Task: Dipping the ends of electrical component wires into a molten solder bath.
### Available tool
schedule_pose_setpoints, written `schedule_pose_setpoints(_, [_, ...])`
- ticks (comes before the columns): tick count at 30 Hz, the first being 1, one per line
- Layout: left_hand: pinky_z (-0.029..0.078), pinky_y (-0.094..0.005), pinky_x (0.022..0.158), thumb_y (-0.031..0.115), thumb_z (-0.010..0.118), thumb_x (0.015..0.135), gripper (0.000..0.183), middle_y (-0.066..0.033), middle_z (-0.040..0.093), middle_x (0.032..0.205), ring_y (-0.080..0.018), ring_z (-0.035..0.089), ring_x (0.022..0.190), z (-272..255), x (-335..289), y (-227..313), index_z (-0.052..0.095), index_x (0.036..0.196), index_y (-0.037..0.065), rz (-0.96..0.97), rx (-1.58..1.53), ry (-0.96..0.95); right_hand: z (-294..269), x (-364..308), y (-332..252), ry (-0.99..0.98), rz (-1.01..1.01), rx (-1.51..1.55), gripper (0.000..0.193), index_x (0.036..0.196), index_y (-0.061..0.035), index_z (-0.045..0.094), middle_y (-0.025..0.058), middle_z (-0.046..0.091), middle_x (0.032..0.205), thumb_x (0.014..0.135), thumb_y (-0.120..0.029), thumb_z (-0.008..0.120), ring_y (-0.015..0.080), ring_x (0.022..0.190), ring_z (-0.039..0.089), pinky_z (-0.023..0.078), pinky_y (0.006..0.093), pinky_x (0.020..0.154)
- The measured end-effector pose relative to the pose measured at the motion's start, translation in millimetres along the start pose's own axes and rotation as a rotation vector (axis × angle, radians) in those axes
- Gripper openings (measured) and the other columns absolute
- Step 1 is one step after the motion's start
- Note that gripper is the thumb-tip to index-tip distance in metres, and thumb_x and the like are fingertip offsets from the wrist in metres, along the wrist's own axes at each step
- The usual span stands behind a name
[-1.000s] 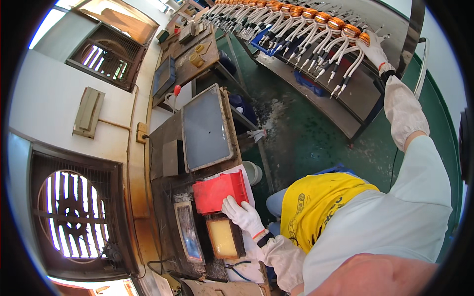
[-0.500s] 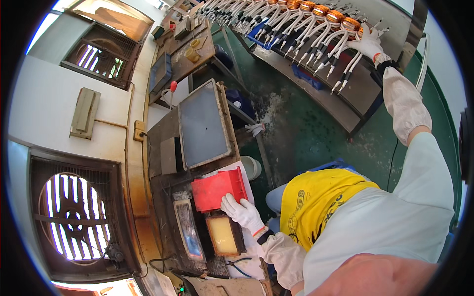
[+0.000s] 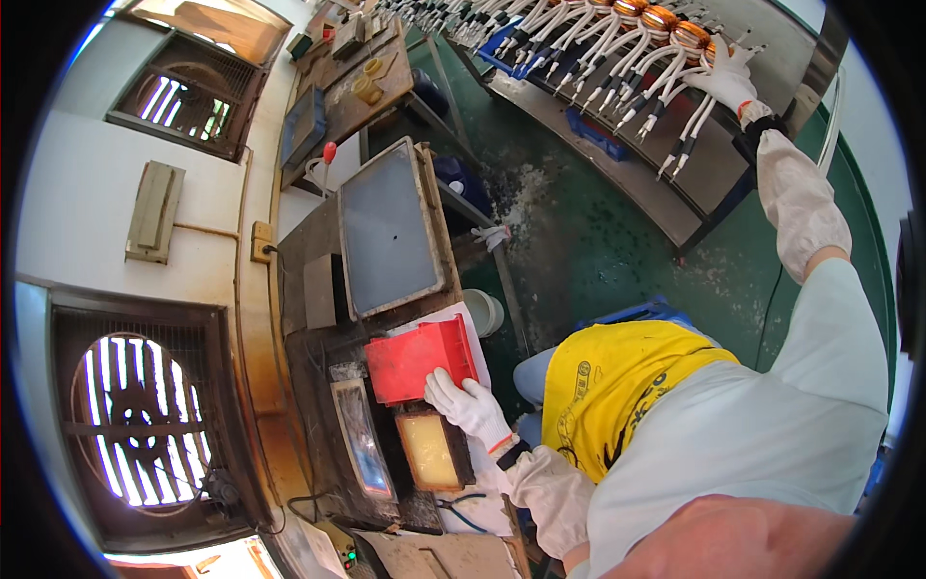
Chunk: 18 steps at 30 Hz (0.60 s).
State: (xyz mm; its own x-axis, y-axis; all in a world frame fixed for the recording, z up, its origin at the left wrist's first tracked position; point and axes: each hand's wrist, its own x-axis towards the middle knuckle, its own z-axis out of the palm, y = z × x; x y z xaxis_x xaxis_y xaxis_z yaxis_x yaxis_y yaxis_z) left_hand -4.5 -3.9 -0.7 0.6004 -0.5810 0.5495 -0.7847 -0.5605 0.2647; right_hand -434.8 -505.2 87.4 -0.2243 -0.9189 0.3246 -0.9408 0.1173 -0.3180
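Two gloved hands stand well apart: the right hand (image 3: pixel 725 79), fingers spread, at the end coil (image 3: pixel 711 48), its grip unclear; the left hand (image 3: pixel 470 410), fingers loosely extended, against the red box (image 3: pixel 417 363). I'd keep the white leads (image 3: pixel 701 114) beneath the right untangled.

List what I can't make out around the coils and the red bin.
Head view:
- Copper coil at the right grip: partly hidden by the gloved fingers.
- Red bin: the part behind the left grip is covered by it.
- Coils farther along the row: cut off by the top edge.
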Motion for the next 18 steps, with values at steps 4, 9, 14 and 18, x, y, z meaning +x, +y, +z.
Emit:
schedule_pose_setpoints(4, [0.032,-0.0535,0.108,0.006,0.056,0.082,0.047,-0.0243,0.05,0.133,-0.0463,0.042,0.125,-2,0,-1,0.052,0.128,-0.001,-0.012,0.022,-0.054,1,7,10,-0.035,-0.016,-0.022,0.108,0.15,-0.0225,0.026,0.0289,0.027,0.147,0.061,-0.058,0.076,0.0462,0.133,0.036,0.037,0.0479,0.107])
schedule_pose_setpoints(9, [0.032,-0.053,0.108,0.006,0.057,0.081,0.048,-0.0243,0.051,0.132,-0.046,0.042,0.125,-4,2,-1,0.052,0.128,0.0,0.007,0.022,-0.025,9,20,33,-0.002,-0.108,0.051,0.093,0.148,-0.0205,0.032,0.029,0.031,0.145,0.074,-0.065,0.065,0.0449,0.134,0.036,0.036,0.0491,0.107])
schedule_pose_setpoints(14, [0.038,-0.0506,0.103,0.005,0.058,0.08,0.045,-0.0232,0.054,0.125,-0.0427,0.047,0.118,-9,9,-2,0.054,0.124,-0.002,0.027,0.021,-0.06,-1,25,26,0.273,-0.301,-0.003,0.075,0.143,-0.0187,0.039,0.0272,0.042,0.138,0.084,-0.061,0.056,0.0426,0.129,0.041,0.037,0.0505,0.105])
schedule_pose_setpoints(18, [0.041,-0.0487,0.101,0.007,0.062,0.079,0.04,-0.0226,0.057,0.121,-0.0404,0.051,0.115,-22,7,-3,0.057,0.118,0.0,-0.03,-0.094,-0.019,-29,1,-34,0.25,-0.445,0.278,0.062,0.141,-0.0076,0.041,0.0209,0.044,0.138,0.093,-0.042,0.058,0.0357,0.127,0.045,0.033,0.0401,0.108])
